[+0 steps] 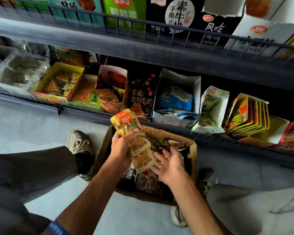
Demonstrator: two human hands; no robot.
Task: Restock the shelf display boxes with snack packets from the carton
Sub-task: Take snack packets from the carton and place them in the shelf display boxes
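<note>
Gripping a fanned stack of yellow snack packets, the left hand is held over the cardboard carton, its fingers and thumb curled round the stack's middle. The top packet, printed with orange and dark characters, stands above the fingers; two tan packets hang below them. The right hand is spread just beside the lowest packet, its fingers relaxed and apart, touching the packet's edge and holding nothing. More packets are seen loose inside the carton, which sits on the floor between two shoes. Display boxes are ranged along the lower shelf behind it.
</note>
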